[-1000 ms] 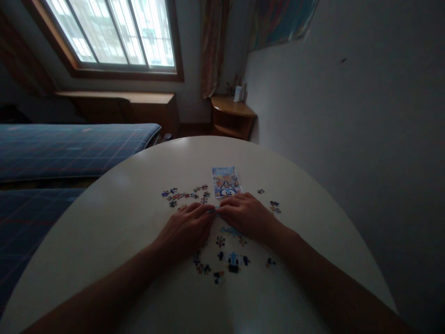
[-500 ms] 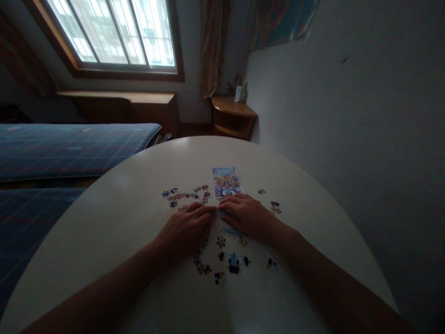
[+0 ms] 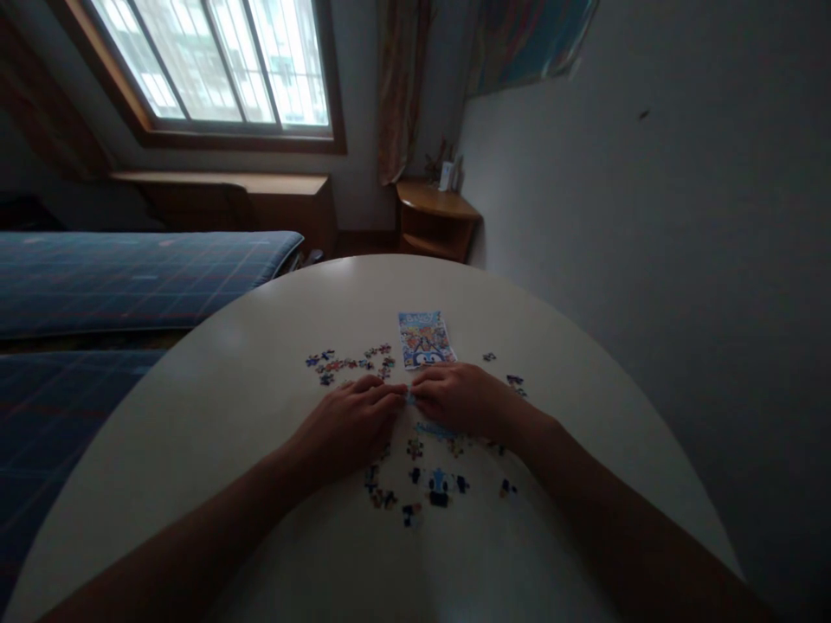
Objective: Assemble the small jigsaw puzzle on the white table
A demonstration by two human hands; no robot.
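Observation:
My left hand (image 3: 354, 421) and my right hand (image 3: 462, 400) meet fingertip to fingertip over the middle of the round table. Both are closed, and a sliver of a light blue jigsaw puzzle piece (image 3: 410, 396) shows between the fingertips; most of it is hidden. Under my right palm lies a light blue joined strip (image 3: 436, 429), partly covered. Nearer to me is a joined section (image 3: 439, 484) in blue and black. Just beyond my fingers lies a colourful picture sheet (image 3: 425, 337), its lower edge close to my right hand.
Loose puzzle pieces (image 3: 349, 363) lie beyond my left hand, with several more (image 3: 380, 493) near its wrist. A few pieces (image 3: 515, 381) sit right of my right hand. The white table (image 3: 260, 329) borders a wall and a plaid mattress (image 3: 130, 277).
My hands stay together at nearly the same spot. My right hand has turned slightly and shifted a little right. The whole view has moved slightly.

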